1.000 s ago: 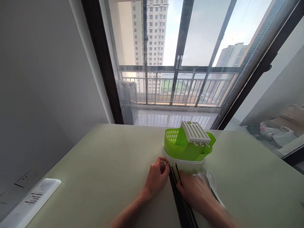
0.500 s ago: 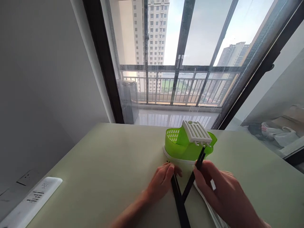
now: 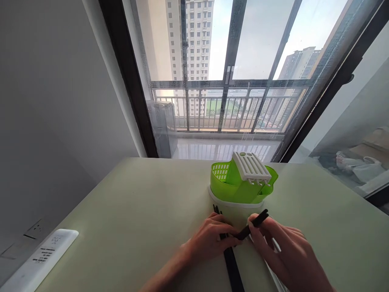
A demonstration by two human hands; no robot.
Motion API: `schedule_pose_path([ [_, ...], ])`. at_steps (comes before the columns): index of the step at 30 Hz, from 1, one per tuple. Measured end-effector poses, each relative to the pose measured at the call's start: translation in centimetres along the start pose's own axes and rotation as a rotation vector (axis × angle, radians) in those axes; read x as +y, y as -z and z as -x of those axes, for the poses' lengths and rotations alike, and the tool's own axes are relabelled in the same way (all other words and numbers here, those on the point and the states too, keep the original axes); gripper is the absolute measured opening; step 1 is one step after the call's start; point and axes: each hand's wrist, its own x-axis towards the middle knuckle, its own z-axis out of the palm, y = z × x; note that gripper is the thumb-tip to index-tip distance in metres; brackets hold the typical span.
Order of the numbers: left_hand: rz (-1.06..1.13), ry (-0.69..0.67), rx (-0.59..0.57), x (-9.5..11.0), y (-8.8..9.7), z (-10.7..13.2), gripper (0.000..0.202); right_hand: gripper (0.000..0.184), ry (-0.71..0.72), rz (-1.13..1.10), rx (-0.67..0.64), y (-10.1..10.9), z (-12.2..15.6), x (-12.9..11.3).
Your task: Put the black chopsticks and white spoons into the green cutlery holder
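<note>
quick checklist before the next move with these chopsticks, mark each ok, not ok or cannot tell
1. Right hand gripping black chopsticks: ok, the upper ends stick out past the fingers.
2. Left hand on the other end of those: ok, thumb and fingers meet there.
3. Other chopsticks on the table uncovered: not ok, the left hand lies across them.
4. Green rack upright: ok, behind both hands.
5. White spoons countable: cannot tell, the right hand hides much of them.
</note>
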Motion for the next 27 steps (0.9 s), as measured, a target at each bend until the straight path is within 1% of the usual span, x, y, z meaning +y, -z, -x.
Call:
schedule_pose_path([
  [3, 0.044, 0.040, -0.028, 0.1, 0.1, -0.1, 0.026, 0.005, -0.037, -0.012, -0.017, -0.1, 0.3, 0.1],
  [7, 0.082, 0.062, -0.044, 0.2, 0.2, -0.4, 0.032, 0.007, -0.068, -0.032, -0.003, -0.1, 0.6, 0.4],
  [14, 0.093, 0.096, -0.050, -0.1, 0.1, -0.5, 0.031, 0.004, -0.107, -0.037, -0.018, 0.3, 0.8, 0.7],
  [17, 0.090, 0.111, -0.044, -0.3, 0.1, -0.4, 0.030, 0.006, -0.148, -0.043, 0.003, 0.9, 0.5, 0.6],
  [23, 0.122, 0.132, -0.026, -0.6, 0.0, -0.5, 0.031, 0.012, -0.250, -0.021, 0.092, 2.6, -0.8, 0.3],
  [27, 0.131, 0.155, 0.003, -0.9, 0.0, -0.5, 0.034, 0.013, -0.258, -0.066, 0.104, 3.4, -2.0, 0.1],
])
